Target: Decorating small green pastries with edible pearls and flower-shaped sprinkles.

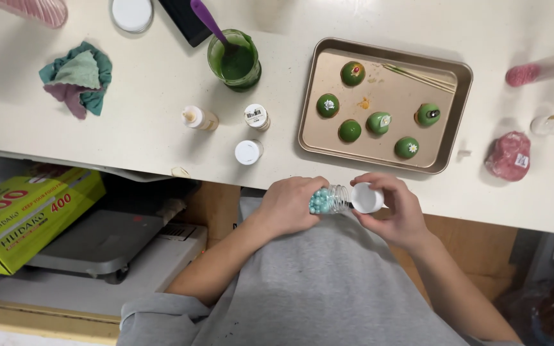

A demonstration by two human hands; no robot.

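Both our hands work at the tabletop's near edge; left hand (288, 206) grips a bead jar (328, 200); right hand (394, 211) pinches its white cap (366, 198).

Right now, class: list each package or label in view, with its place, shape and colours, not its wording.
Box: lower left, under the table; long, yellow-green, red print.
Small bottle: left of tray; white barcode label.
Pink lump: right of tray; small white label.
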